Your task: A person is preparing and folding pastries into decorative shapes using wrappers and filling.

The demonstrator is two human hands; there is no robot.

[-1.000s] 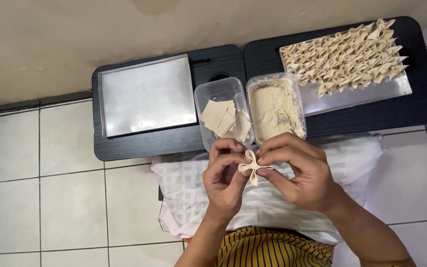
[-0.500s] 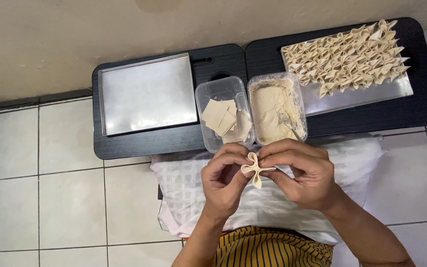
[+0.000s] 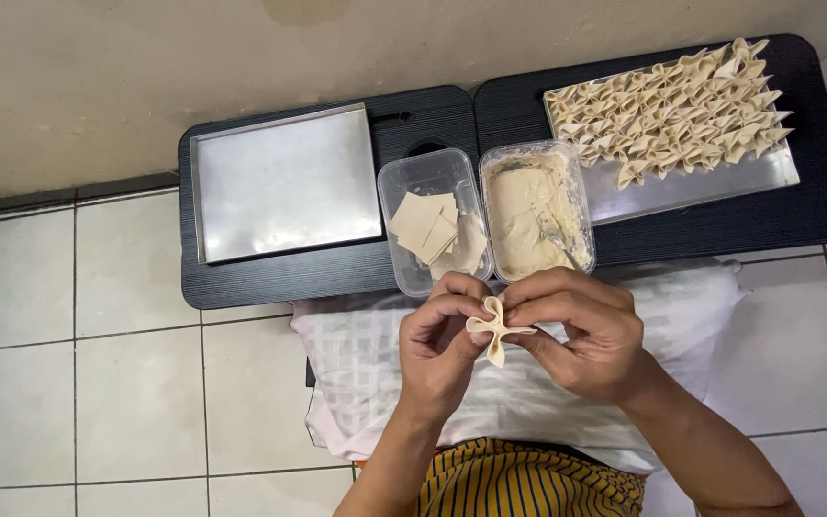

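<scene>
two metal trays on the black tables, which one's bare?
The left metal tray, beside the tub of wrapper squares. Its surface is bare steel, while the right metal tray is packed with rows of folded dumplings.

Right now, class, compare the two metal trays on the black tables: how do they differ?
The left tray lies bare, while the right tray is nearly covered with rows of folded dumplings. The left tray sits square to its black table; the right tray sits slightly tilted. Both are shiny, rectangular and shallow.
</scene>
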